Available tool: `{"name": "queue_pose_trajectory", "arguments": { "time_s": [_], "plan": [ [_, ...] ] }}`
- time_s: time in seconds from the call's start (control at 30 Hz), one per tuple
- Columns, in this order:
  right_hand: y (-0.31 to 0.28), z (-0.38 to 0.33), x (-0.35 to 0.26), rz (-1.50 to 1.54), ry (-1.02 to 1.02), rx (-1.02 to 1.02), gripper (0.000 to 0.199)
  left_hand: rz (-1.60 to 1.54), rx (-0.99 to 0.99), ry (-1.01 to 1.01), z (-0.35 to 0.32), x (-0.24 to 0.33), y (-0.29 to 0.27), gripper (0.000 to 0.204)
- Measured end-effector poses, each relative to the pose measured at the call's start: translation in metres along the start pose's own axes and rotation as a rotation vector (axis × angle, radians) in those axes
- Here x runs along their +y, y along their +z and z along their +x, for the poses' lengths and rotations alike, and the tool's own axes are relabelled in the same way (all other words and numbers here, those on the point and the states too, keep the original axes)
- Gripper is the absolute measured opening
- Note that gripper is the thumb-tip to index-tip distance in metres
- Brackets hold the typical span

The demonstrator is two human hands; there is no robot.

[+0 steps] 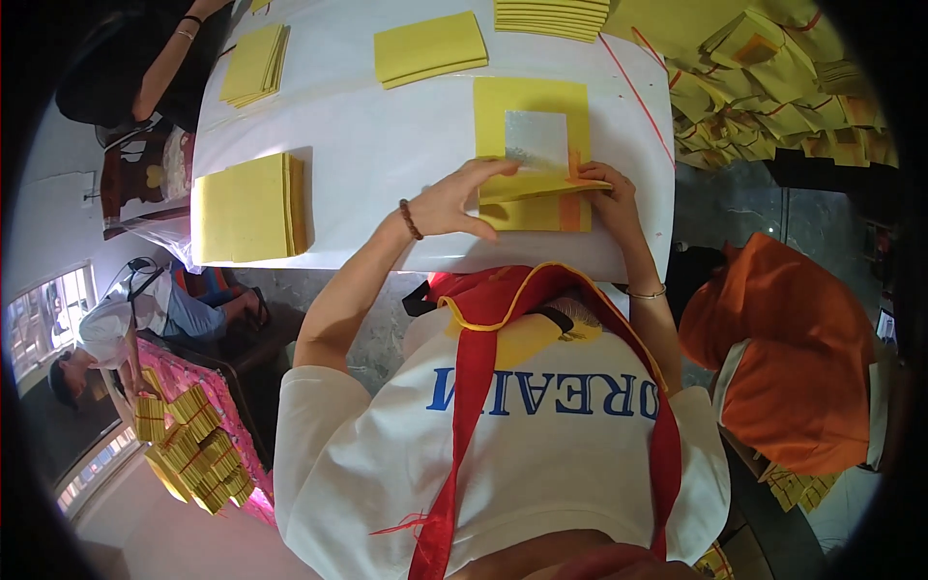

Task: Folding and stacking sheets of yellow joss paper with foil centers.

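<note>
In front of me on the white table lies a yellow paper sheet (pixel 488 111) with a silvery square (pixel 536 135) on it and an orange strip at its right. Its near part is raised in a fold. My right hand (pixel 613 198) pinches the right end of that raised yellow paper. My left hand (pixel 462 200) is at the left end, with thumb and fingers spread apart on either side of the fold. Whether the left fingertips touch the paper is hard to tell.
A thick yellow paper stack (pixel 242 208) stands at the table's left, with smaller stacks (pixel 430 48) farther back. A red string (pixel 638 97) crosses the right side. Yellow bundles (pixel 773 87) pile up beyond it. An orange sack (pixel 793 358) is at right. Other people are at left.
</note>
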State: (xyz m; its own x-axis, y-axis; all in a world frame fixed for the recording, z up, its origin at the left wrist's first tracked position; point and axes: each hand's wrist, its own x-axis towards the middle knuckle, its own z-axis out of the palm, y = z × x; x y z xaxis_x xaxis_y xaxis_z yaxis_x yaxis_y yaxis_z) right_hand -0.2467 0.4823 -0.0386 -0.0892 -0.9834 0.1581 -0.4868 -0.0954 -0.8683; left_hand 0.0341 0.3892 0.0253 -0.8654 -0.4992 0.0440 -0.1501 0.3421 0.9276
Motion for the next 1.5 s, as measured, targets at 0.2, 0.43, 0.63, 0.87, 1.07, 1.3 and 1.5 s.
{"name": "queue_pose_trajectory", "arguments": {
  "time_s": [0.2, 0.43, 0.63, 0.87, 1.07, 1.3, 1.5],
  "plan": [
    [0.003, 0.005, -0.002, 0.089, 0.111, -0.029, 0.024, 0.687, 0.226, 0.155, 0.009, -0.044, 0.001, 0.038],
    [-0.012, 0.003, -0.04, -0.035, -0.146, 0.013, 0.021, 0.807, 0.318, 0.275, 0.001, -0.029, -0.001, 0.036],
    [-0.007, -0.024, -0.034, 0.114, 0.116, -0.307, 0.015, 0.448, 0.233, 0.065, -0.027, -0.02, 0.023, 0.018],
    [0.02, 0.001, -0.061, 0.437, 0.358, 0.141, 0.035, 0.022, 0.429, -0.413, 0.001, -0.04, 0.029, 0.022],
    [0.016, 0.009, -0.052, 0.071, 0.477, -0.037, 0.042, -0.122, 0.548, -0.479, 0.007, -0.055, 0.037, 0.046],
    [0.025, 0.008, -0.042, 0.08, 0.462, 0.037, 0.044, -0.077, 0.496, -0.559, 0.011, -0.044, 0.03, 0.065],
    [0.027, 0.007, -0.03, 0.135, 0.433, 0.102, 0.041, 0.072, 0.58, -0.598, 0.02, -0.004, 0.014, 0.061]
  ]
}}
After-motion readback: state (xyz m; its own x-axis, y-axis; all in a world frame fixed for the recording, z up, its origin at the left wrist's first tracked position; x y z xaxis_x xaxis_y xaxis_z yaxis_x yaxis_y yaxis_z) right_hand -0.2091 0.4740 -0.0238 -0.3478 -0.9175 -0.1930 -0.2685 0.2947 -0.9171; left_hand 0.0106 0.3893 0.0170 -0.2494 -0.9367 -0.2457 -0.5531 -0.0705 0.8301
